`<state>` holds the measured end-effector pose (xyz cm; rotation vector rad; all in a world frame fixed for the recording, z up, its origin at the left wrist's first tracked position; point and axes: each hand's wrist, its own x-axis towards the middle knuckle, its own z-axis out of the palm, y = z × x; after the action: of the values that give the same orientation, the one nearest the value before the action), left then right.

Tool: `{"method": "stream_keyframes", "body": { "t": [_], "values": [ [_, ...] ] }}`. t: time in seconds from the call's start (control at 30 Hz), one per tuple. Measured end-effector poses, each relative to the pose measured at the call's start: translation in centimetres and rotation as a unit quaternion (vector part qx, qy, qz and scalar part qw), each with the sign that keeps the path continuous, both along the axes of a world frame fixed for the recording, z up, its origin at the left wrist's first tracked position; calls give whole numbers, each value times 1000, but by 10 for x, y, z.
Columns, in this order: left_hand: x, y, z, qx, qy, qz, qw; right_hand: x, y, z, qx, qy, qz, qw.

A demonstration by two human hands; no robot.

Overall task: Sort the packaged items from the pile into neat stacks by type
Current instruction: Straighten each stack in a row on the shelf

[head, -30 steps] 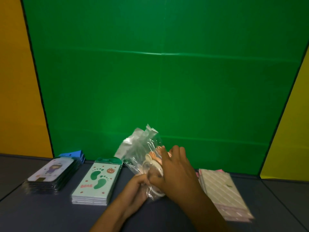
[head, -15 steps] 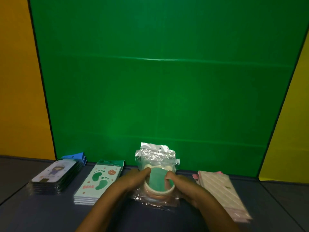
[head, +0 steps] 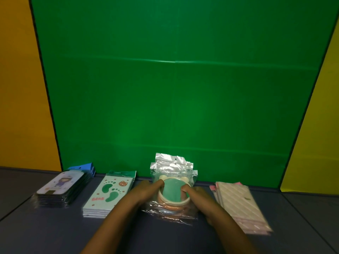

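So we've got our left hand [head: 146, 192] and right hand [head: 197, 196] gripping the bagged round items [head: 173, 193] from both sides, on the table [head: 55, 231] between the footprint stack [head: 108, 194] and striped stack [head: 240, 204].

Four stacks in a row: dark cases [head: 60, 189], footprint packs [head: 108, 195], bagged round items [head: 173, 193], striped pink packs [head: 240, 204].
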<state>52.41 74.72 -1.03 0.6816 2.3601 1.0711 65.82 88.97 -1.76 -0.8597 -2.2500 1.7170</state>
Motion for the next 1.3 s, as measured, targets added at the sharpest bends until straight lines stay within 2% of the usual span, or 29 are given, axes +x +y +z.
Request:
{"method": "stream_keyframes", "body": {
  "t": [0.17, 0.5, 0.87, 1.3],
  "values": [
    [6, 3, -2, 36, -24, -22, 999, -3, -4, -1, -30, 4, -15, 999],
    [5, 14, 0, 54, -8, -16, 998, -18, -21, 12, -7, -28, -53, 998],
    [2, 1, -4, 75, -64, -12, 995, -5, -26, 17, 0, -30, -79, 996],
    [-6, -8, -1, 9, 36, -18, 999, 0, -30, 8, 22, 10, -98, 995]
  ]
}}
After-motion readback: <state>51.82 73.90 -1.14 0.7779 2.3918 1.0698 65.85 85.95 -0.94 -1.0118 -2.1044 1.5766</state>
